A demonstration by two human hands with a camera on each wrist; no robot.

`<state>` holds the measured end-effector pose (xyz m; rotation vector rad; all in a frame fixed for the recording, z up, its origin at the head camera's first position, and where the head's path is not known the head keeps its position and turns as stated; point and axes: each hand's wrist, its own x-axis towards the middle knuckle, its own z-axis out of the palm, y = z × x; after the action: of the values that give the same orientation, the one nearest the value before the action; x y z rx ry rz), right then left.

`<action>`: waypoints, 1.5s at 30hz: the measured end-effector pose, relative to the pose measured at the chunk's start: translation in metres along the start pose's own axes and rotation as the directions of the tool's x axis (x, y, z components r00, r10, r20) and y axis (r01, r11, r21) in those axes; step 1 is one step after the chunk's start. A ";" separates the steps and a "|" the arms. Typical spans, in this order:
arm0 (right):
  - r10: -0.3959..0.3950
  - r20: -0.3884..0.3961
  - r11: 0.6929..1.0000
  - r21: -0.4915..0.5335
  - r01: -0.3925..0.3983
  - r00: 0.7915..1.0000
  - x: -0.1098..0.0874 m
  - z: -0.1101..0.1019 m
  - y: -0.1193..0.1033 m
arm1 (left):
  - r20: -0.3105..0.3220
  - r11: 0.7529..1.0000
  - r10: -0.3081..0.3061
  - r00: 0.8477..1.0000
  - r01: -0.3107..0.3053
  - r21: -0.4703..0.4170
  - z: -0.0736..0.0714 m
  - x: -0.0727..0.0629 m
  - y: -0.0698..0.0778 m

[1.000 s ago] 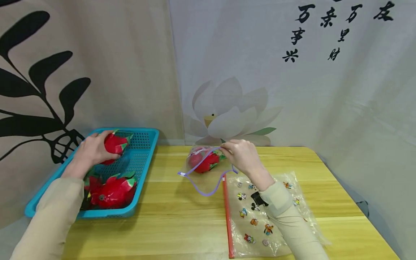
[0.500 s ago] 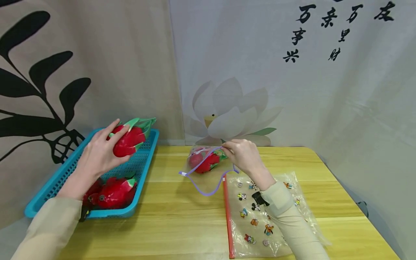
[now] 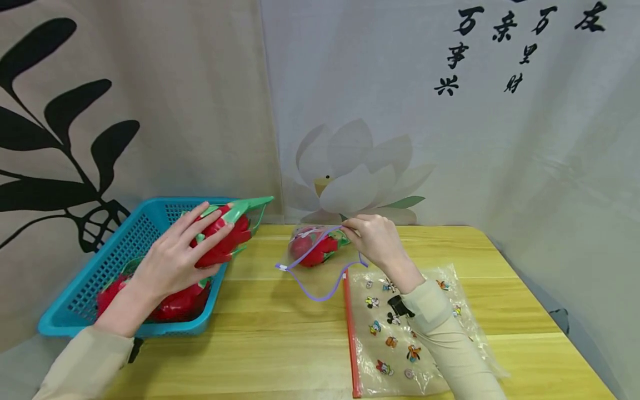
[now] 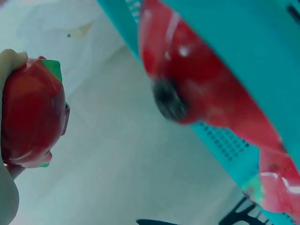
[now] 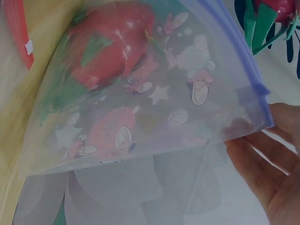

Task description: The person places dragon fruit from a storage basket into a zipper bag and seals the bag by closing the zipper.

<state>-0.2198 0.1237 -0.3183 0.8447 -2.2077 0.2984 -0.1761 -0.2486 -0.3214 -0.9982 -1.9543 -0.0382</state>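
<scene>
My left hand grips a red dragon fruit with green leaf tips, lifted over the right rim of the blue basket. In the left wrist view this dragon fruit shows at the left, under the fingers. More dragon fruits lie in the basket, partly hidden by my arm. My right hand pinches the purple-edged mouth of a clear zip bag, which is spread wide. Inside that bag rests one dragon fruit.
A second clear zip bag with a red edge and cartoon prints lies flat under my right forearm. Both bags and the basket are on a wooden table. A printed curtain hangs behind.
My left hand has raised the dragon fruit out of the basket and carried it right, towards the bag. The right hand stays in place, holding the bag's mouth.
</scene>
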 end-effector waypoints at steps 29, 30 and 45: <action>-0.014 0.009 1.000 0.023 0.013 1.000 -0.001 -0.002 -0.001 | -0.012 0.983 0.172 0.985 -0.172 -0.067 0.043 0.021 0.119; -0.011 0.009 1.000 0.022 0.011 1.000 -0.001 -0.002 -0.002 | -0.008 0.986 0.158 0.987 -0.158 -0.061 0.045 0.022 0.121; 0.011 0.039 1.000 0.024 -0.012 0.999 -0.002 -0.004 -0.008 | -0.026 0.999 0.046 0.999 -0.046 0.003 0.073 0.033 0.137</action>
<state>-0.2112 0.1203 -0.3176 0.8585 -2.2498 0.3175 -0.1466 -0.1071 -0.3870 -1.0362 -1.9070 -0.0230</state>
